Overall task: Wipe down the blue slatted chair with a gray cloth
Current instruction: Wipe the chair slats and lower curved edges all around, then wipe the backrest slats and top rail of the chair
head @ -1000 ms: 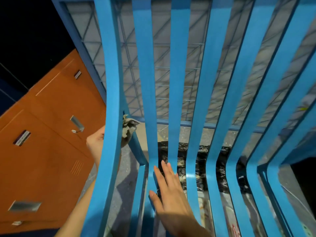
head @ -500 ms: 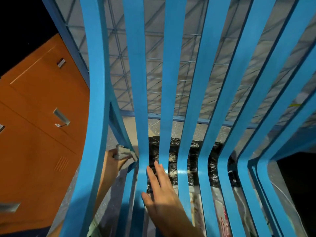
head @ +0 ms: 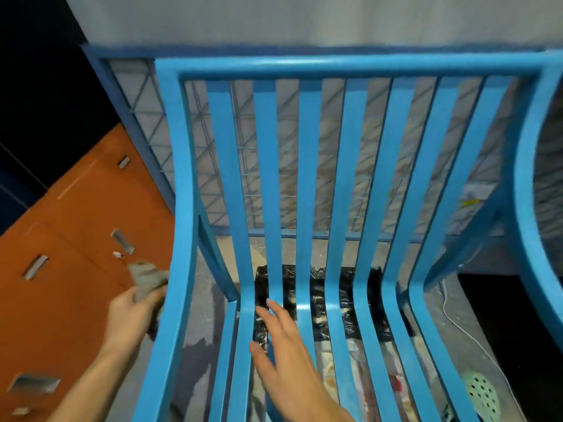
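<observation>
The blue slatted chair fills the view, its top rail across the upper part and its curved slats running down to the seat. My left hand is outside the chair's left frame post and grips the gray cloth, which bunches above my fingers against that post. My right hand lies flat with straight fingers on the seat slats near the bend of the backrest, holding nothing.
An orange cabinet with metal handles stands to the left. Behind the chair is a blue-framed wire mesh panel. Under the seat lie black plastic, a white cable and a green perforated object.
The view has pulled back, so the chair's top rail now shows. My left hand with the cloth has moved from inside the left post to its outer side. My right hand stays on the seat slats.
</observation>
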`<action>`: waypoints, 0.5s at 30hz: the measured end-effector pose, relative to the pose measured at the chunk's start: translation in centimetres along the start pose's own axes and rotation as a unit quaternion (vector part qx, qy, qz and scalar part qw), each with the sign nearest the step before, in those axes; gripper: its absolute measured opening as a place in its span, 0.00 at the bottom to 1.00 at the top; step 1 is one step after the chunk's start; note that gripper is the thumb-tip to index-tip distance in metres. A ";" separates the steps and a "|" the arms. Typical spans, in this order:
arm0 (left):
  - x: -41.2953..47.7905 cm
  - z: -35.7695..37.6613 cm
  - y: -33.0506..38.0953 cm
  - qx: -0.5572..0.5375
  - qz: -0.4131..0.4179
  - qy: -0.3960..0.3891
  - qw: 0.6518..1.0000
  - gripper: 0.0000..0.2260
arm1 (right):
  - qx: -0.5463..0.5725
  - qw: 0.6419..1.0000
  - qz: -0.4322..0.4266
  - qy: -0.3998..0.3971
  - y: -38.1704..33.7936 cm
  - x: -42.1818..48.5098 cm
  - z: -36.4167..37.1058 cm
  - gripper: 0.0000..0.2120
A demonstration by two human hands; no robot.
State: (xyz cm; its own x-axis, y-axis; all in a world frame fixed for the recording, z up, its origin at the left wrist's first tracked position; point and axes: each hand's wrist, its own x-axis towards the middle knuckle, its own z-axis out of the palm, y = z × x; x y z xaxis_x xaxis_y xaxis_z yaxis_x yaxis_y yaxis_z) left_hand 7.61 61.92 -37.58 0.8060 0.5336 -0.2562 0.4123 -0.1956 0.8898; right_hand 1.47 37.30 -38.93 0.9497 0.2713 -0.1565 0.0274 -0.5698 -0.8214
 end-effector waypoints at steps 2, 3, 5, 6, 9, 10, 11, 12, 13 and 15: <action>-1.5 -1.7 2.6 -0.038 0.054 0.041 0.997 0.03 | 0.033 0.999 -0.031 0.028 -2.3 -0.9 -0.9 0.23; -2.3 -2.3 4.1 -0.047 0.081 0.060 0.994 0.02 | 0.045 0.997 -0.049 0.040 -3.4 -1.4 -1.6 0.21; -4.3 -3.3 7.1 -0.066 0.149 0.069 0.984 0.08 | 0.062 0.993 -0.087 0.054 -6.0 -2.2 -3.2 0.20; -5.5 -3.5 8.6 -0.081 0.179 0.058 0.979 0.10 | 0.070 0.990 -0.107 0.061 -7.1 -2.7 -4.0 0.20; -10.2 -3.1 12.2 -0.101 0.252 -0.005 0.963 0.11 | 0.086 0.978 -0.169 0.086 -10.5 -4.5 -6.4 0.23; -11.8 -2.4 13.1 -0.097 0.264 -0.035 0.959 0.10 | 0.084 0.975 -0.187 0.090 -11.3 -5.1 -6.9 0.24; -13.2 -1.6 13.7 -0.094 0.266 -0.056 0.958 0.10 | 0.079 0.972 -0.201 0.092 -11.8 -5.7 -7.3 0.26; -14.4 -0.8 13.9 -0.090 0.259 -0.075 0.959 0.10 | 0.074 0.971 -0.209 0.092 -12.1 -6.3 -7.7 0.27; -15.9 0.1 13.9 -0.099 0.241 -0.097 0.961 0.10 | 0.066 0.971 -0.210 0.095 -11.9 -7.3 -8.3 0.29; -18.5 2.0 13.3 -0.160 0.151 -0.156 0.963 0.06 | 0.048 0.973 -0.200 0.109 -10.3 -8.6 -9.0 0.31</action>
State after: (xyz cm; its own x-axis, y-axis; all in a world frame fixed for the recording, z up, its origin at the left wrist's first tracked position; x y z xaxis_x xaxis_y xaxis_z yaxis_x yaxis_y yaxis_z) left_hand -0.92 47.79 -21.77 0.9776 0.2093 -0.0241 0.0273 -0.0121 0.9996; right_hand -4.15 33.80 -24.20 0.9131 0.2789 0.2976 0.3889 -0.3756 -0.8412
